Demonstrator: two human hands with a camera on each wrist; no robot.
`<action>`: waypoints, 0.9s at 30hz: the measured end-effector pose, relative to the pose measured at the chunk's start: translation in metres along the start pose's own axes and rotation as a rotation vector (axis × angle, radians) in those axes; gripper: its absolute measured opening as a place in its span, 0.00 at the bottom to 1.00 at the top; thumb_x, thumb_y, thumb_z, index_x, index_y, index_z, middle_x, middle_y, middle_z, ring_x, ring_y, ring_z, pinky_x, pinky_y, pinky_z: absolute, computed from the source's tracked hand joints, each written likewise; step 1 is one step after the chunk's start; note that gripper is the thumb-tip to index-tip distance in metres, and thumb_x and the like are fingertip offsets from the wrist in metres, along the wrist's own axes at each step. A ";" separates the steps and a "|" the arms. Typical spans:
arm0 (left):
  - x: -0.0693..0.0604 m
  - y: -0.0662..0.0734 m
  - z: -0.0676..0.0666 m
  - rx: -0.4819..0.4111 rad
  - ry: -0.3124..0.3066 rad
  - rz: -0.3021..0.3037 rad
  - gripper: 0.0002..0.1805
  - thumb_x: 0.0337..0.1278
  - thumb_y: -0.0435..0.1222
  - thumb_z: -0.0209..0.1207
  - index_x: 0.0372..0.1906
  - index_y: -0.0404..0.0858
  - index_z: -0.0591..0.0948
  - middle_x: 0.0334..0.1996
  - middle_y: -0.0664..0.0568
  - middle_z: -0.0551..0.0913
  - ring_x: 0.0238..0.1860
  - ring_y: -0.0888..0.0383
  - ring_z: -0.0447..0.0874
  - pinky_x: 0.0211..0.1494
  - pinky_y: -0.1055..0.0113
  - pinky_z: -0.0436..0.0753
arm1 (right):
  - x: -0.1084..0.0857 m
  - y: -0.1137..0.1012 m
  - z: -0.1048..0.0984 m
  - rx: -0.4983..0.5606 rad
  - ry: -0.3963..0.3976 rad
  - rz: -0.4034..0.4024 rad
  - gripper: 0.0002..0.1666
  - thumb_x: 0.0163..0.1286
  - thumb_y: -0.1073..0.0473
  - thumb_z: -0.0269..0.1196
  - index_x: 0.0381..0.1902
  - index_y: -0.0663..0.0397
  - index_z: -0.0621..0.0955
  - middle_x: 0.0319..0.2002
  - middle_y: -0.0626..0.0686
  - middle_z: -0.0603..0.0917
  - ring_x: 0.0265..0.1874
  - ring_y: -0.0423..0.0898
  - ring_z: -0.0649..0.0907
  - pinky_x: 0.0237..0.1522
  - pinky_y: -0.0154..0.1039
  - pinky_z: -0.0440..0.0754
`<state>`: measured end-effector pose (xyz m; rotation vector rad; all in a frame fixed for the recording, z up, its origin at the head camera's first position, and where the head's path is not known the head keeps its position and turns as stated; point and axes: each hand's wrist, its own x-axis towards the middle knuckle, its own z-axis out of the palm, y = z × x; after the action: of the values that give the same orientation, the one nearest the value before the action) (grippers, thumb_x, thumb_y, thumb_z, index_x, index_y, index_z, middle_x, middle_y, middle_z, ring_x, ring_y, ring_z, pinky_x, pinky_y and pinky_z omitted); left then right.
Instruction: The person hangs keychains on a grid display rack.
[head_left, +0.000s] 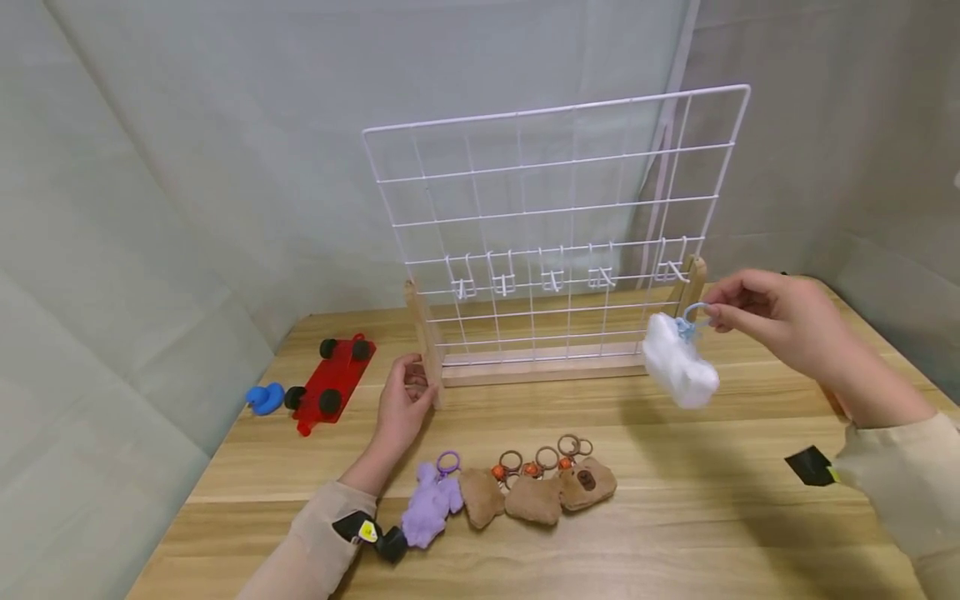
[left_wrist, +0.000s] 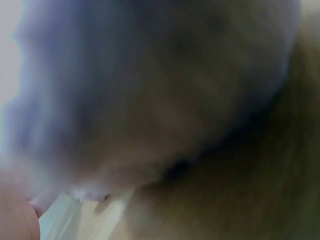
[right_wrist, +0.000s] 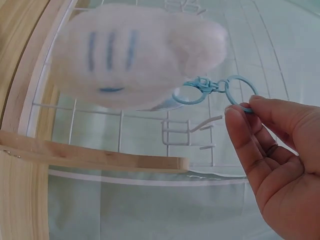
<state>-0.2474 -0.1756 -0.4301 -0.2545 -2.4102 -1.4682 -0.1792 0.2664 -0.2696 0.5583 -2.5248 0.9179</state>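
My right hand point(head_left: 787, 321) pinches the light blue ring point(right_wrist: 241, 92) of a white plush keychain point(head_left: 678, 362) between thumb and forefinger. The plush hangs in the air before the right end of a white wire grid rack point(head_left: 551, 208). In the right wrist view the white plush point(right_wrist: 135, 55) shows blue stripes, with a rack hook point(right_wrist: 175, 132) beside the ring. My left hand point(head_left: 399, 408) grips the rack's left wooden post point(head_left: 426, 342) near its foot. Several white hooks point(head_left: 553, 279) hang in a row on the grid. A blurred, close shape fills most of the left wrist view.
A purple plush keychain point(head_left: 429, 504) and brown plush keychains point(head_left: 534, 500) lie in a row at the front. To the left, a red toy car point(head_left: 333, 379) with black wheels sits by a blue toy duck point(head_left: 265, 399). Pale curtains surround the wooden table point(head_left: 637, 550).
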 end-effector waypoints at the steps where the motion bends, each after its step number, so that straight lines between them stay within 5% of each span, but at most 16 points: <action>1: 0.000 0.000 0.000 0.000 0.001 0.001 0.26 0.54 0.21 0.59 0.59 0.30 0.67 0.46 0.35 0.77 0.44 0.46 0.78 0.37 0.79 0.75 | 0.002 0.000 -0.001 -0.003 0.006 0.025 0.05 0.62 0.67 0.65 0.37 0.56 0.82 0.25 0.36 0.81 0.25 0.28 0.80 0.31 0.18 0.76; 6: 0.000 -0.001 0.000 -0.001 0.004 0.007 0.26 0.54 0.21 0.59 0.59 0.30 0.67 0.46 0.35 0.77 0.44 0.46 0.78 0.37 0.79 0.75 | 0.011 -0.001 -0.002 -0.033 0.023 0.114 0.06 0.61 0.66 0.66 0.37 0.56 0.82 0.25 0.37 0.81 0.24 0.28 0.79 0.29 0.18 0.75; 27: 0.000 0.001 0.000 -0.001 -0.008 -0.005 0.26 0.54 0.21 0.59 0.59 0.30 0.67 0.46 0.35 0.77 0.45 0.46 0.77 0.38 0.78 0.76 | 0.035 0.013 0.001 -0.055 -0.056 0.194 0.10 0.66 0.64 0.62 0.43 0.64 0.79 0.34 0.59 0.83 0.24 0.27 0.77 0.28 0.22 0.77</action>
<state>-0.2474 -0.1757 -0.4293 -0.2556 -2.4184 -1.4727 -0.2157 0.2664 -0.2601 0.3304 -2.6820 0.9076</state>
